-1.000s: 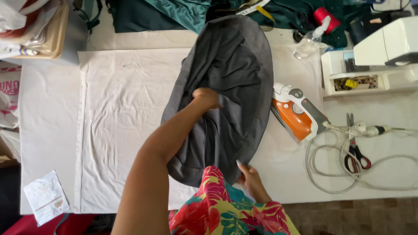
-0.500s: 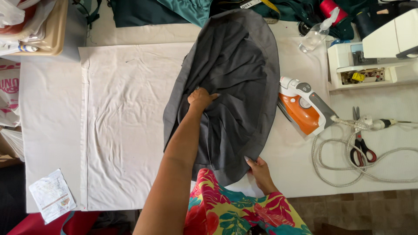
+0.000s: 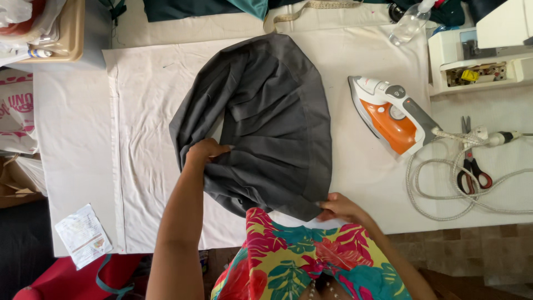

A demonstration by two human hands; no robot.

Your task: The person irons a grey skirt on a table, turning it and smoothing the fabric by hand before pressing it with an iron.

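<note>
Head camera looks straight down on a dark grey pleated fabric garment [image 3: 266,122] spread over a white cloth-covered ironing table [image 3: 139,111]. It lies at the table's middle, its rounded hem toward the far edge and its lower corner at the near edge. The left hand [image 3: 204,151] is closed, its fingers bunching a fold of the grey fabric near the garment's left side. The right hand [image 3: 340,206] pinches the garment's lower right corner at the near table edge, fingers pressed together on the cloth. To the right of the garment, apart from it, an orange, white and grey steam iron [image 3: 391,114] lies on the table, its braided pale cord [image 3: 444,183] looping beside it. Red-and-black-handled scissors [image 3: 471,166] rest among the cord loops. A clear plastic spray bottle [image 3: 410,22] lies at the far edge, near a white sewing machine [image 3: 483,55] at the top right. A tan plastic tray [image 3: 66,33] sits at the top left, and a printed paper packet [image 3: 83,236] lies below the table's left corner.
</note>
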